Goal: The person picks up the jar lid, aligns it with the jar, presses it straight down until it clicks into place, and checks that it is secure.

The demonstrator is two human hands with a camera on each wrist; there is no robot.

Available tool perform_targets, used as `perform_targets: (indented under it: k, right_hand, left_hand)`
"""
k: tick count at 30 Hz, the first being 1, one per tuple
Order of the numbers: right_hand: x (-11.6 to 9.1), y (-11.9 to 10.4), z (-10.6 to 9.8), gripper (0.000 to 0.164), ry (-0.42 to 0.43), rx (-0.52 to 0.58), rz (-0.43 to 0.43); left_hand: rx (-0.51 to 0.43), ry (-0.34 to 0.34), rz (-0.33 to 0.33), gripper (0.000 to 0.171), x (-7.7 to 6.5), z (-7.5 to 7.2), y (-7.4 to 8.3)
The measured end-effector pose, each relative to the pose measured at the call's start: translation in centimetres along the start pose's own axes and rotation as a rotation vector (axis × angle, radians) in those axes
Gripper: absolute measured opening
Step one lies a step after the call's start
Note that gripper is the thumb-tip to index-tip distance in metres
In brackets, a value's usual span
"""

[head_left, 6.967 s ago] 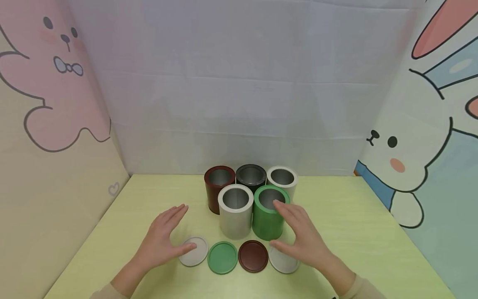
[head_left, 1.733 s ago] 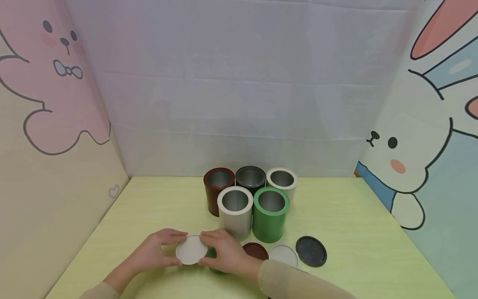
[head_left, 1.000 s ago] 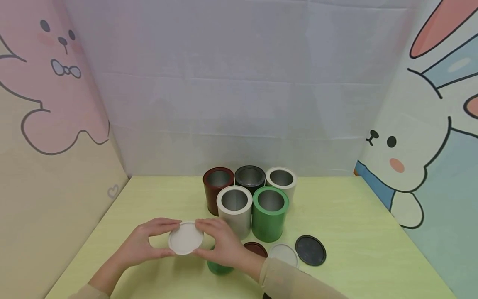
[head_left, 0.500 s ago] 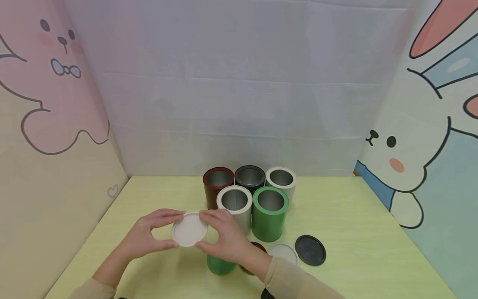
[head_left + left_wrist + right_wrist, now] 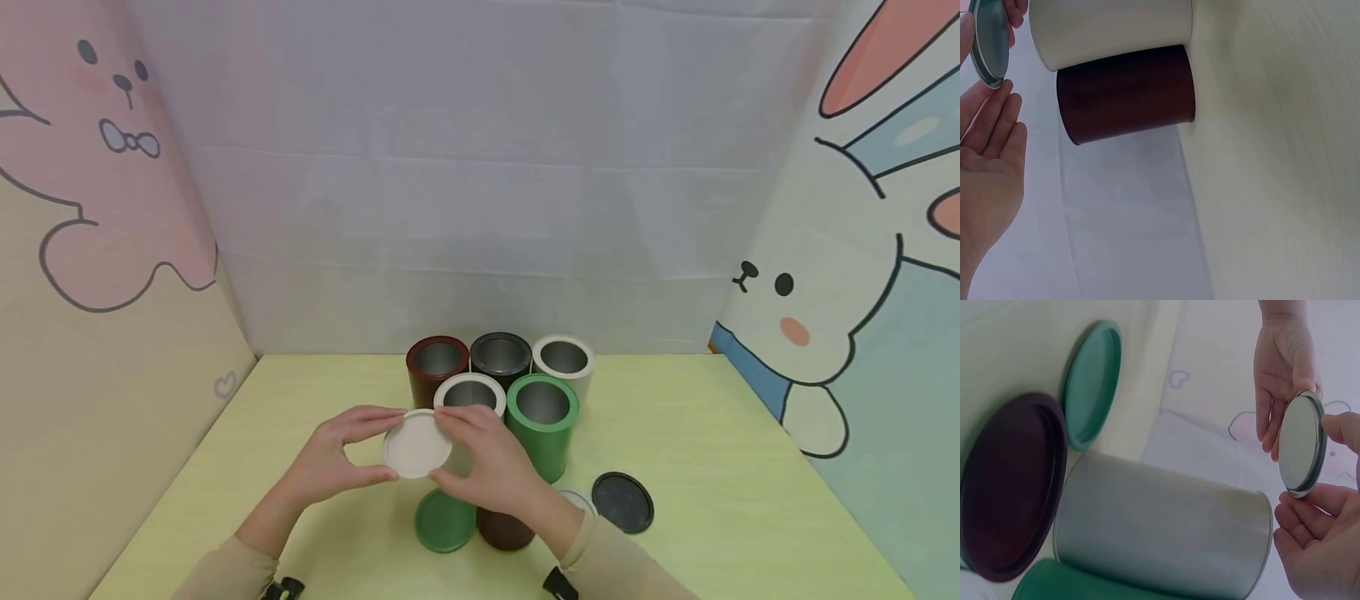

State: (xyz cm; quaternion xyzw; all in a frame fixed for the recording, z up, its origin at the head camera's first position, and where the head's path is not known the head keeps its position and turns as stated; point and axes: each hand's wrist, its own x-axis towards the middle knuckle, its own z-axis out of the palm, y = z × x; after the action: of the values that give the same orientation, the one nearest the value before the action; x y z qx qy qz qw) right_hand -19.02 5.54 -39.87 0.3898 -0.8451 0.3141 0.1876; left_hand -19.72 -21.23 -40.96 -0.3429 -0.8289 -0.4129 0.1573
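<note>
A round white lid is held up in the air, tilted, between both hands. My left hand pinches its left edge between fingertips and thumb. On its right edge, my right hand grips it the same way. The lid's shiny metal underside shows in the right wrist view, where the lid stands near the mouth of the front white can. In the head view the lid and right hand cover most of that can's body. The dark red can stands beside it in the left wrist view.
Behind the hands stand a green can, a black can and a back white can, uncovered. A green lid, a brown lid, a partly hidden white lid and a black lid lie on the table.
Both hands were empty over the table at first. They took hold of the leftmost white lid, raised it, and carried it rightward to just before the front white can. A black lid now lies at right.
</note>
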Motion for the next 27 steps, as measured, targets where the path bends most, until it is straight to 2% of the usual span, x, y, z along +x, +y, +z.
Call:
perform_targets:
  k: [7,16,21,27]
  right_hand:
    - [-0.4,1.6,-1.4,0.061,0.007,0.005,-0.005]
    - [-0.3,3.8,-2.8,0.061,0.023,-0.007,-0.041]
    - [0.0,4.8,-3.4,0.059,0.003,-0.014,-0.007]
    - [0.6,5.4,-3.9,0.059,-0.017,-0.033,0.007]
  left_hand:
    - [0.036,-0.003,0.007,0.062,1.7,1.2,0.5]
    - [0.089,-0.031,-0.044,0.061,4.1,2.4,1.2]
    - [0.097,-0.036,-0.085,0.059,5.4,2.8,1.4]
    - [0.081,-0.031,-0.139,0.060,6.3,3.0,1.1]
